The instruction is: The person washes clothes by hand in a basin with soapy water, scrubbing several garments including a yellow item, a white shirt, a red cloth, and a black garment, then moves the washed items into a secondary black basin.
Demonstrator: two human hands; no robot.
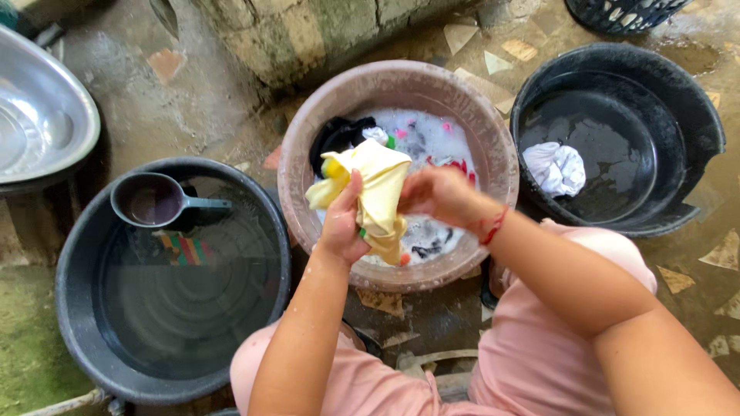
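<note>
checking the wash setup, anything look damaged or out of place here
The black tub on the right has a chunk broken out of its rim on the far right side. The floor has cracked, patchy tile pieces. Otherwise ordinary: both hands, left and right, hold a yellow cloth over the soapy basin.

No packages, labels, signs — no screens.

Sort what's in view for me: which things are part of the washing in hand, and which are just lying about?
In use:
- yellow cloth, gripped by left hand and right hand
- brown basin of soapy laundry

Lying about:
- black tub with floating scoop
- black basin holding white cloth
- metal basin
- basket
</note>
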